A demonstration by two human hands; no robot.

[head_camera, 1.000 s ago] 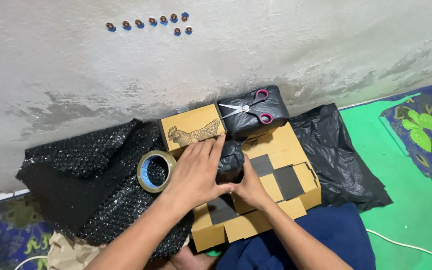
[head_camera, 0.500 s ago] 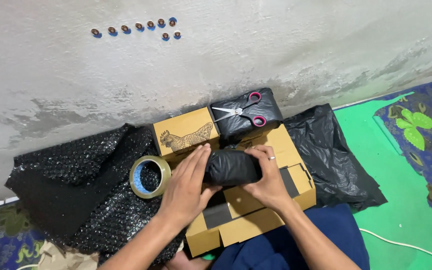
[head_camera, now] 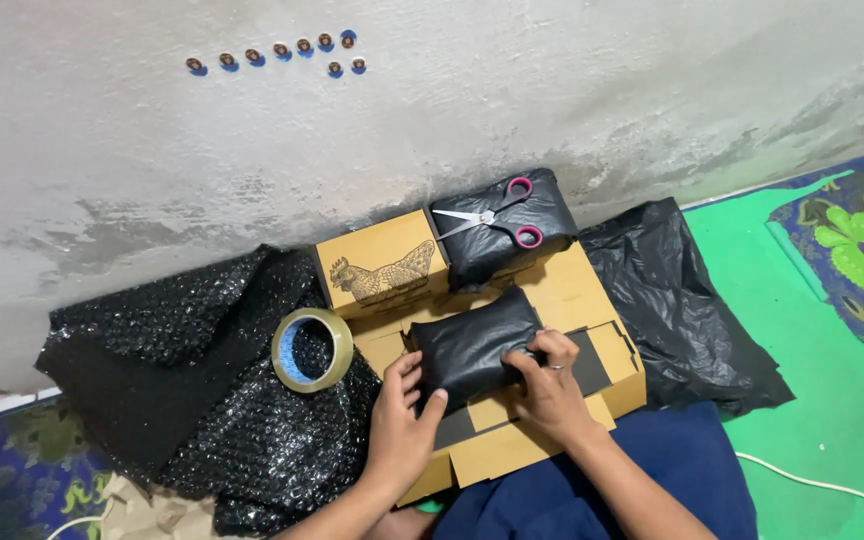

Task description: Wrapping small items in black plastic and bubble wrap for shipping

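Note:
A small parcel wrapped in black plastic [head_camera: 472, 345] lies on a flat brown cardboard box [head_camera: 592, 300]. My left hand [head_camera: 404, 420] presses on the parcel's near left corner, thumb on top. My right hand [head_camera: 550, 385], with a ring on one finger, grips the parcel's near right edge. Both hands hold the parcel down against the box.
Scissors with pink handles [head_camera: 497, 215] rest on a second black-wrapped parcel [head_camera: 502, 240] behind. A cardboard box with a rooster drawing [head_camera: 382, 265] stands beside it. A roll of clear tape [head_camera: 312, 348] lies on black bubble wrap [head_camera: 192, 390] at left. Black plastic sheets [head_camera: 682, 300] lie at right.
My hands slid back from on top of the parcel to its near corners, uncovering it. The parcel now lies flatter and turned lengthwise across the box.

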